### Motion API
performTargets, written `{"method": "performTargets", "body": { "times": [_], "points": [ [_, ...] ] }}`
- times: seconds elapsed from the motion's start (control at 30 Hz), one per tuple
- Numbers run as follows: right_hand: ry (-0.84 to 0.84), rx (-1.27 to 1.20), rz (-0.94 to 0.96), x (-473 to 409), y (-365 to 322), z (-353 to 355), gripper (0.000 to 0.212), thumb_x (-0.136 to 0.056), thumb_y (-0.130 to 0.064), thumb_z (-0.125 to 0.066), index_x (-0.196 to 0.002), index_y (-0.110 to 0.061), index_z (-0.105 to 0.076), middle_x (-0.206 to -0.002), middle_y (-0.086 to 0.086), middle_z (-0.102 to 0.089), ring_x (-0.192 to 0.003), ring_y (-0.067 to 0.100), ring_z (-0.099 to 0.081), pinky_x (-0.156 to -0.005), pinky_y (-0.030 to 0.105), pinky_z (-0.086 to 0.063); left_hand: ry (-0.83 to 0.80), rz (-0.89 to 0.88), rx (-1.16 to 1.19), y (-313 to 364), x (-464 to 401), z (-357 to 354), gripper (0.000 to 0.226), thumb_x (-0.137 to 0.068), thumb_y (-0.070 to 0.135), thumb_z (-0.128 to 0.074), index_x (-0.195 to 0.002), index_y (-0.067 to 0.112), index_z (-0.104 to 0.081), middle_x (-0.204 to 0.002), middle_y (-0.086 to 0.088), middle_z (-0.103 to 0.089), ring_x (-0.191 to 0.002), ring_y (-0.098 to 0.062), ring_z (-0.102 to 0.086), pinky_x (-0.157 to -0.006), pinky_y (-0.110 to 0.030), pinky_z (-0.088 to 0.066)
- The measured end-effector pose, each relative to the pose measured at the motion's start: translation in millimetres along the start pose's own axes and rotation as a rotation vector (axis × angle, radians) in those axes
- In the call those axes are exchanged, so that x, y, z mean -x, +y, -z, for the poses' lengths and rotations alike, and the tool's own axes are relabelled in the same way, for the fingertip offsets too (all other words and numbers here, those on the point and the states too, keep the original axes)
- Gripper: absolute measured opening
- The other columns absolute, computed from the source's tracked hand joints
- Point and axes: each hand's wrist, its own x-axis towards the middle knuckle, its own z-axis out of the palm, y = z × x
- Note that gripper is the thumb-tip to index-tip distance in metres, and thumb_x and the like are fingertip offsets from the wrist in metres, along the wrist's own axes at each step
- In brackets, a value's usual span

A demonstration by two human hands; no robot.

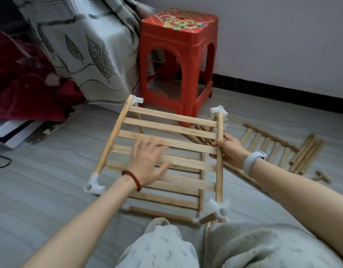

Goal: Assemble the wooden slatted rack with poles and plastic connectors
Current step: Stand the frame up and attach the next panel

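Flooring of pale grey streaked tile (50, 171) is meeting a white wall with a dark skirting; a glossy red plastic stool (176, 60) is standing behind. Light wooden slatted rack panel (166, 144), with round poles and white plastic corner connectors (94, 184), is hovering above the floor: right hand (228, 149) is gripping its side pole, left hand (147, 161) is lying spread-fingered on the slats.

We see the room in soft, even, rather dim light with only faint shadows on the floor (50, 171). The left hand (147, 161) is smeared by motion blur, and the wide lens bends the wall (283, 35) line near the edges.
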Motion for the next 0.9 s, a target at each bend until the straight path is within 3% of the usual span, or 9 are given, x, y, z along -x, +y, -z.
{"method": "performTargets", "body": {
  "times": [0.1, 0.17, 0.27, 0.33, 0.5, 0.63, 0.73, 0.8, 0.9],
  "points": [
    [0.015, -0.071, 0.034, -2, 10, 0, 0.030, -0.095, -0.001, -0.039, -0.105, -0.022, -0.059, -0.091, 0.007, -0.052, -0.080, 0.022, -0.056, -0.065, 0.034, -0.057, -0.180, -0.235, -0.077, 30, 10, -20, 0.059, -0.086, 0.061, -0.043, -0.132, 0.024, -0.050, -0.141, -0.002, -0.042, -0.136, -0.019, -0.027, -0.116, -0.045, -0.008],
    [0.036, -0.123, 0.059, -4, 16, -1, 0.032, -0.095, -0.001, -0.040, -0.114, -0.020, -0.057, -0.095, 0.006, -0.055, -0.083, 0.022, -0.058, -0.067, 0.034, -0.057, -0.172, -0.259, -0.152, 38, 11, -26, 0.049, -0.089, 0.055, -0.047, -0.122, 0.021, -0.058, -0.138, -0.006, -0.043, -0.131, -0.021, -0.033, -0.113, -0.041, -0.013],
    [0.039, -0.181, 0.085, -4, 20, -2, 0.030, -0.097, -0.001, -0.039, -0.118, -0.016, -0.055, -0.098, 0.004, -0.056, -0.092, 0.023, -0.058, -0.076, 0.037, -0.056, -0.050, -0.287, -0.178, 44, 11, -31, 0.033, -0.086, 0.044, -0.059, -0.100, 0.015, -0.067, -0.117, -0.010, -0.056, -0.111, -0.028, -0.052, -0.097, -0.043, -0.037],
    [0.019, -0.159, 0.088, 1, 19, -1, 0.028, -0.097, 0.000, -0.039, -0.113, -0.015, -0.056, -0.100, 0.005, -0.055, -0.094, 0.023, -0.057, -0.076, 0.036, -0.055, -0.087, -0.265, -0.195, 48, 14, -34, 0.038, -0.092, 0.046, -0.047, -0.112, 0.016, -0.059, -0.116, -0.004, -0.054, -0.109, -0.021, -0.049, -0.094, -0.034, -0.035],
    [0.083, 0.365, 0.182, 30, 30, 0, 0.034, -0.097, -0.022, -0.043, -0.129, -0.010, -0.045, -0.087, -0.008, -0.052, -0.075, 0.007, -0.049, -0.064, 0.021, -0.043, -0.152, -0.141, -0.120, 48, 16, -43, 0.038, -0.097, 0.044, -0.037, -0.123, 0.018, -0.047, -0.115, 0.002, -0.053, -0.104, -0.015, -0.049, -0.088, -0.025, -0.030],
    [-0.046, 0.841, 0.062, 72, 50, 13, 0.085, -0.082, -0.068, -0.047, -0.139, -0.008, -0.034, -0.103, -0.002, -0.050, -0.089, 0.014, -0.049, -0.069, 0.023, -0.042, -0.116, -0.099, -0.055, 50, 11, -40, 0.036, -0.096, 0.041, -0.042, -0.123, 0.018, -0.049, -0.115, 0.001, -0.055, -0.106, -0.016, -0.049, -0.089, -0.028, -0.032],
    [-0.227, 1.006, -0.145, 97, 53, 18, 0.109, -0.065, -0.078, -0.056, -0.142, -0.008, -0.026, -0.098, -0.002, -0.057, -0.079, 0.013, -0.062, -0.057, 0.022, -0.051, -0.111, -0.048, -0.010, 52, 3, -36, 0.034, -0.096, 0.038, -0.044, -0.121, 0.017, -0.051, -0.116, 0.000, -0.056, -0.108, -0.018, -0.049, -0.091, -0.031, -0.033],
    [-0.304, 1.081, -0.178, 103, 57, 15, 0.093, -0.067, -0.069, -0.064, -0.134, -0.013, -0.033, -0.093, -0.003, -0.058, -0.066, 0.009, -0.062, -0.047, 0.018, -0.048, -0.117, -0.031, -0.023, 54, 1, -36, 0.034, -0.096, 0.038, -0.044, -0.121, 0.016, -0.052, -0.115, 0.000, -0.055, -0.109, -0.018, -0.049, -0.091, -0.031, -0.033],
    [-0.271, 1.060, -0.043, 96, 55, 13, 0.042, -0.077, -0.044, -0.070, -0.101, -0.020, -0.045, -0.077, -0.005, -0.055, -0.050, 0.004, -0.050, -0.039, 0.015, -0.039, -0.096, -0.028, -0.003, 57, 3, -38, 0.034, -0.095, 0.037, -0.045, -0.120, 0.016, -0.053, -0.113, -0.001, -0.057, -0.106, -0.018, -0.050, -0.090, -0.031, -0.034]
  ]
}}
